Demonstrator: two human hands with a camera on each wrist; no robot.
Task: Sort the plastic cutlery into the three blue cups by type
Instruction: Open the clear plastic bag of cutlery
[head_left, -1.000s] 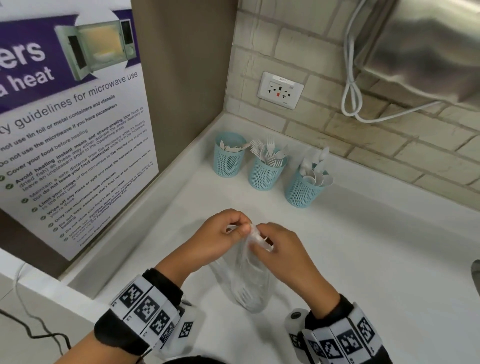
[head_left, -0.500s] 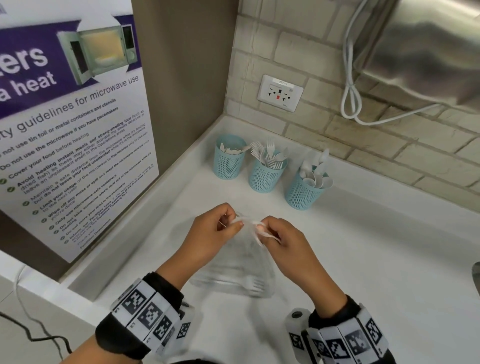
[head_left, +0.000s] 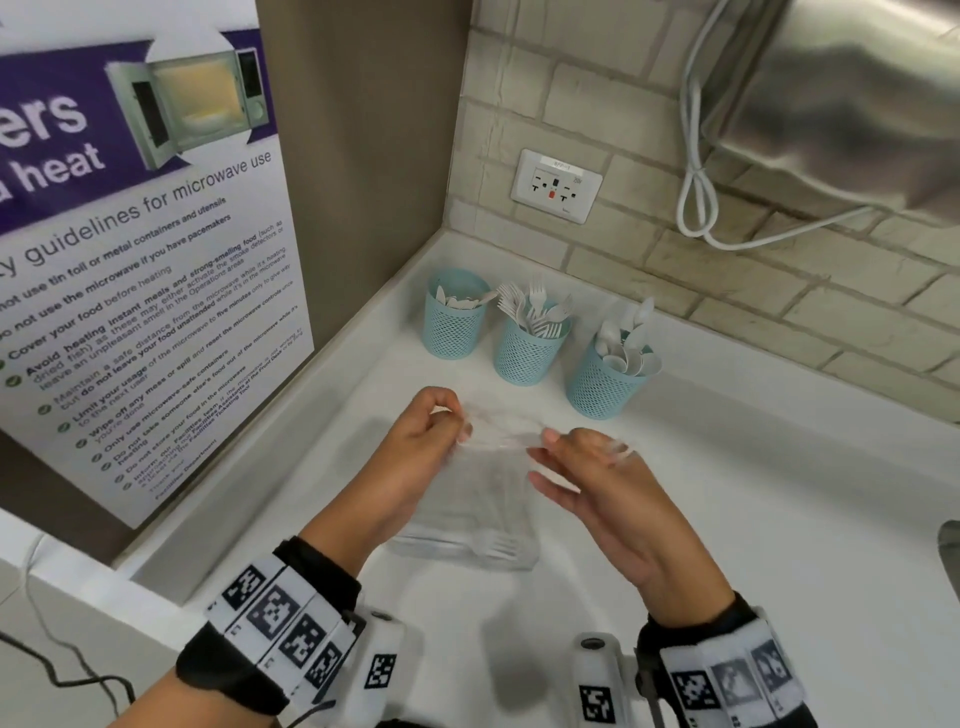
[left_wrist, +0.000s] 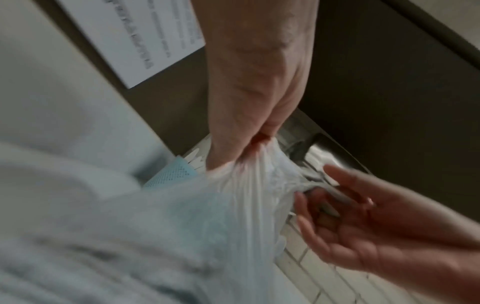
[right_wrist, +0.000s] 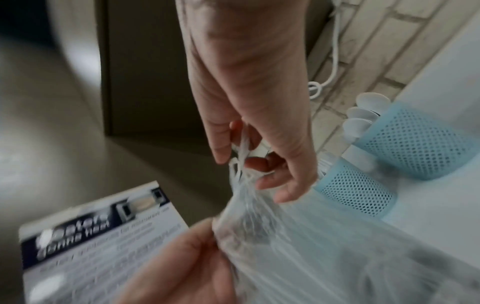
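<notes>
Over a white desk (head_left: 753, 545) in a brick-tiled corner, three blue cups (head_left: 524, 353) of knives, forks and spoons just beyond, stretching open a clear bag (head_left: 478, 499) of plastic cutlery (head_left: 498, 545), rim pinched by left hand (head_left: 415, 441) and half-splayed right hand (head_left: 597, 483), apparently before reaching in for a piece.

Rear of white flat countertop (head_left: 779, 519), along beige brick wall (head_left: 779, 291), I read a row: L blue mesh plastic cup (head_left: 453, 325) w/ white plastic knives (head_left: 460, 300), ctr cup (head_left: 527, 353) w/ forks (head_left: 535, 312), R cup (head_left: 602, 384) w/ spoons (head_left: 623, 338). Clear plastic bag (head_left: 478, 499) fwd of row, btwn left hand (head_left: 421, 447) and right hand (head_left: 597, 483).
</notes>
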